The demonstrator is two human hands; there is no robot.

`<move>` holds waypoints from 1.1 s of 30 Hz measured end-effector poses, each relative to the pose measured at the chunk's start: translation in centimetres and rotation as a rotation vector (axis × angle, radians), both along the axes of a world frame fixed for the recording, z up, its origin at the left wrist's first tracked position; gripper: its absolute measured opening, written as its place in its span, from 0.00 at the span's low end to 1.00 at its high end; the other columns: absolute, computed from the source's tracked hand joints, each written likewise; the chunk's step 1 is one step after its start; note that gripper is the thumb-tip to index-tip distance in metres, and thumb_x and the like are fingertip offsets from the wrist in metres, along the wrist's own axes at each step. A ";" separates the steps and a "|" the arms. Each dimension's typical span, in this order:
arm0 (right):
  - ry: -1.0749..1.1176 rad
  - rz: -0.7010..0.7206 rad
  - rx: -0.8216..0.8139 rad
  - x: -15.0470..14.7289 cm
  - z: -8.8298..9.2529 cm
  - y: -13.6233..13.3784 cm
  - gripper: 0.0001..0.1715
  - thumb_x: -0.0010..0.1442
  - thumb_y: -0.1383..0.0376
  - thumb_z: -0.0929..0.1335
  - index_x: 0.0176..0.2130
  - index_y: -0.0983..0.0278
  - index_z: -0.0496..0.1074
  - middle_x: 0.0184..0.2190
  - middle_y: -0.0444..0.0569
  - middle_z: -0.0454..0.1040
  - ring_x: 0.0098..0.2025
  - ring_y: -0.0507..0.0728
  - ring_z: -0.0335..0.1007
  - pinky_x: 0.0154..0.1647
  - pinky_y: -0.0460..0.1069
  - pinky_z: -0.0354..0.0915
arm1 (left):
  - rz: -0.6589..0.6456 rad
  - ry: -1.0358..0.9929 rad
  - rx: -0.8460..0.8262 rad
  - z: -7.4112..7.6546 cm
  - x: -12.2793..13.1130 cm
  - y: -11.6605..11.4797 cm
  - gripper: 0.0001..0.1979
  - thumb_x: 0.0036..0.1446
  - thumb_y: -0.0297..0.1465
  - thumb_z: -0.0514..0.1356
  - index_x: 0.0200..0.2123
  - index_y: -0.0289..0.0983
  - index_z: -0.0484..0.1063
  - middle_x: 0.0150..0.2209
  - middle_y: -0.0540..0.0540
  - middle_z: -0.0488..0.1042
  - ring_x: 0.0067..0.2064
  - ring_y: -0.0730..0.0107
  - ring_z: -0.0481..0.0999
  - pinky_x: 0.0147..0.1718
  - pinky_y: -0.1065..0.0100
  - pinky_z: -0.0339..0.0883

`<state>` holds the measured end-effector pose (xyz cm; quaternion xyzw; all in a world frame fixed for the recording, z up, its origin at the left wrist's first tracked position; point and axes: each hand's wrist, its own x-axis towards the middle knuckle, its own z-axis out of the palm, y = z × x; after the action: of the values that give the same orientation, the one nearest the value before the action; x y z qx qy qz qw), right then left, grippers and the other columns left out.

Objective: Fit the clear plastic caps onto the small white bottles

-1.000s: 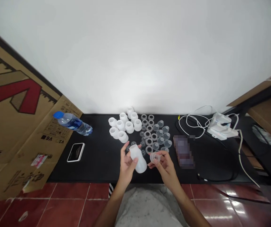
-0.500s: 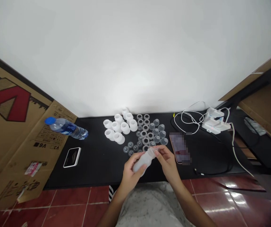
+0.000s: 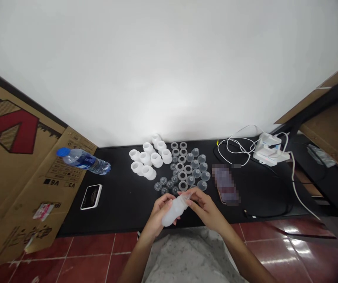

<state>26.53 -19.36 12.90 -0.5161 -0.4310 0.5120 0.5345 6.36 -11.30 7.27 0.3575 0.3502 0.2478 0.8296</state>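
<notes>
1. The black surface (image 3: 118, 220) carries clustered white plastic collars (image 3: 149, 159) and clear plastic caps (image 3: 189, 169), just ahead of the hands.
2. The left hand's grip (image 3: 159, 212) is closed, fingers wrapped around the body of a frosted plastic bottle (image 3: 175, 211).
3. The right hand's grip (image 3: 206, 208) is also closed, its fingertips (image 3: 191, 198) pinching the bottle's neck end.
4. The bottle is held above the surface's front part, its long axis tilted, neck pointing up and right, base down and left.
</notes>
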 end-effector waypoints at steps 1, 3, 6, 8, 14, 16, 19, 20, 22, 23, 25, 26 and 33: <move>0.018 0.027 -0.004 0.1 0.1 0.0 0.16 0.74 0.51 0.72 0.54 0.57 0.78 0.55 0.54 0.85 0.59 0.64 0.82 0.62 0.58 0.75 | -0.020 -0.020 -0.041 0.0 -0.1 0.0 0.28 0.58 0.54 0.73 0.43 0.36 0.75 0.28 0.46 0.81 0.22 0.67 0.80 0.16 0.73 0.72; 0.029 0.067 -0.013 0.1 0.2 0.1 0.17 0.74 0.51 0.72 0.54 0.57 0.78 0.56 0.54 0.85 0.59 0.64 0.82 0.63 0.59 0.74 | -0.058 -0.056 -0.104 0.0 -0.2 -0.1 0.27 0.60 0.54 0.72 0.43 0.36 0.75 0.27 0.47 0.80 0.20 0.69 0.79 0.15 0.74 0.70; -0.042 -0.017 -0.030 -0.3 -0.2 0.4 0.18 0.72 0.48 0.73 0.48 0.59 0.78 0.46 0.52 0.87 0.49 0.63 0.86 0.53 0.56 0.79 | -0.029 -0.027 -0.047 0.0 -0.1 -0.2 0.27 0.60 0.55 0.72 0.43 0.36 0.75 0.27 0.48 0.79 0.21 0.69 0.78 0.16 0.74 0.71; -0.172 -0.145 -0.054 -0.7 -0.5 0.4 0.19 0.70 0.47 0.74 0.40 0.59 0.77 0.35 0.48 0.86 0.37 0.60 0.85 0.42 0.52 0.78 | 0.050 0.065 0.111 0.1 -0.1 -0.2 0.27 0.56 0.53 0.75 0.42 0.37 0.76 0.31 0.46 0.81 0.26 0.66 0.81 0.20 0.71 0.76; -0.207 -0.197 0.040 -0.9 -0.8 0.3 0.22 0.69 0.51 0.75 0.57 0.57 0.77 0.53 0.54 0.84 0.51 0.62 0.83 0.49 0.53 0.79 | 0.143 0.202 0.381 0.4 0.0 0.5 0.24 0.56 0.51 0.75 0.41 0.37 0.78 0.37 0.44 0.81 0.34 0.63 0.81 0.31 0.66 0.80; -0.202 -0.155 0.068 -0.8 -0.8 0.2 0.27 0.68 0.52 0.75 0.63 0.56 0.75 0.56 0.54 0.82 0.54 0.62 0.82 0.51 0.53 0.78 | 0.145 0.219 0.434 0.1 -0.1 0.5 0.24 0.56 0.50 0.75 0.40 0.36 0.79 0.37 0.43 0.82 0.36 0.62 0.82 0.35 0.66 0.79; -0.349 -0.210 -0.020 -0.3 -0.8 0.1 0.24 0.66 0.53 0.77 0.58 0.57 0.77 0.35 0.46 0.82 0.33 0.57 0.79 0.37 0.49 0.75 | 0.143 0.250 0.500 -0.1 -0.1 0.3 0.23 0.54 0.48 0.77 0.40 0.36 0.81 0.38 0.43 0.82 0.40 0.59 0.83 0.40 0.65 0.77; -0.391 -0.220 -0.042 -0.1 -0.6 0.0 0.26 0.66 0.53 0.77 0.59 0.58 0.77 0.32 0.44 0.80 0.28 0.55 0.75 0.32 0.48 0.73 | 0.133 0.256 0.512 -0.1 -0.1 0.2 0.23 0.53 0.48 0.78 0.41 0.36 0.81 0.39 0.42 0.83 0.41 0.59 0.83 0.41 0.65 0.77; -0.416 -0.182 -0.017 0.5 -0.1 -0.1 0.33 0.64 0.55 0.78 0.65 0.57 0.74 0.37 0.46 0.83 0.30 0.55 0.76 0.32 0.48 0.74 | 0.110 0.266 0.526 -0.1 -0.1 0.1 0.23 0.53 0.47 0.78 0.41 0.36 0.81 0.40 0.42 0.83 0.43 0.57 0.84 0.43 0.64 0.77; -0.408 -0.138 0.028 0.8 0.2 -0.2 0.37 0.64 0.56 0.79 0.68 0.56 0.72 0.44 0.49 0.84 0.35 0.57 0.79 0.37 0.50 0.76 | 0.107 0.270 0.533 0.0 -0.1 0.1 0.22 0.53 0.47 0.77 0.42 0.36 0.82 0.40 0.42 0.83 0.43 0.56 0.84 0.44 0.64 0.77; -0.393 -0.026 0.116 1.3 0.7 -0.2 0.37 0.63 0.58 0.79 0.68 0.53 0.73 0.56 0.52 0.83 0.48 0.61 0.82 0.47 0.53 0.78 | 0.119 0.275 0.550 0.1 -0.1 0.2 0.22 0.53 0.47 0.77 0.41 0.37 0.82 0.40 0.41 0.83 0.43 0.56 0.84 0.44 0.63 0.77; -0.395 0.015 0.134 1.5 0.9 -0.2 0.33 0.64 0.59 0.79 0.65 0.53 0.76 0.56 0.52 0.83 0.50 0.62 0.81 0.50 0.54 0.78 | 0.122 0.275 0.557 0.2 -0.1 0.3 0.22 0.53 0.47 0.77 0.41 0.37 0.82 0.40 0.41 0.83 0.43 0.56 0.83 0.44 0.63 0.77; -0.392 -0.031 0.029 1.6 0.4 -0.3 0.32 0.61 0.55 0.81 0.62 0.55 0.80 0.48 0.51 0.85 0.44 0.61 0.83 0.41 0.51 0.79 | 0.092 0.287 0.575 0.5 -0.2 0.5 0.20 0.54 0.44 0.76 0.42 0.37 0.82 0.40 0.42 0.84 0.40 0.58 0.83 0.40 0.65 0.75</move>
<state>28.11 -19.61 13.26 -0.6048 -0.5262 0.3871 0.4555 6.15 -10.75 7.76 0.5923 0.3950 0.3209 0.6246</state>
